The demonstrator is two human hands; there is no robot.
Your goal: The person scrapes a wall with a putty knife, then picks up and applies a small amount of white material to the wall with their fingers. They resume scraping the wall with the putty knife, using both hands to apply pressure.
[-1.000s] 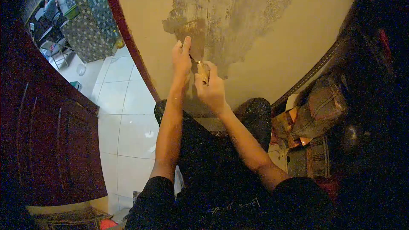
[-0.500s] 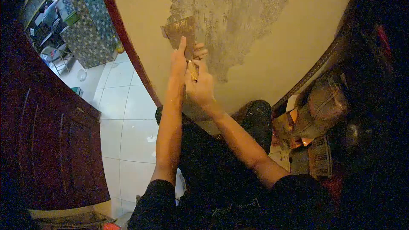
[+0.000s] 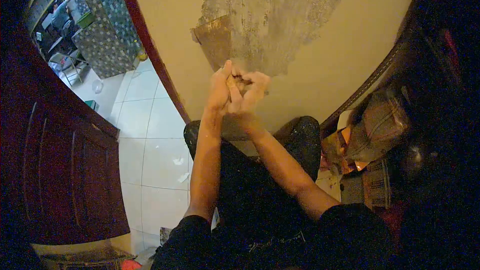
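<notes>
Head view: a person's two bare hands meet low in front of a yellowish wall (image 3: 345, 55), above the person's knees.
Scraper: its broad brown-stained blade (image 3: 214, 40) lies over the lower left edge of a rough grey patch (image 3: 272, 20), slanting up and leftward; the narrow end runs down into the hands.
Left grip (image 3: 220, 89): closed around the lower end of the scraper, thumb pointing up over the narrow part of the blade, so the wide end sits above and slightly left of the fingers.
Right grip (image 3: 248, 94): fingers curled, right beside the left and touching it, below and to the right of the blade; blur and overlap hide whether it pinches the handle, so I cannot tell.
Wall edge: dark red trim (image 3: 144, 40) runs down the left side.
Floor: white tiles (image 3: 165, 162) with small pale scraps, left of the legs.
Left side: a dark red panelled door (image 3: 75, 170).
Right side: a bulky bag (image 3: 384, 122) above a basket (image 3: 378, 187).
Far upper left: another person (image 3: 60, 19) near a mosaic-tiled partition (image 3: 102, 45).
</notes>
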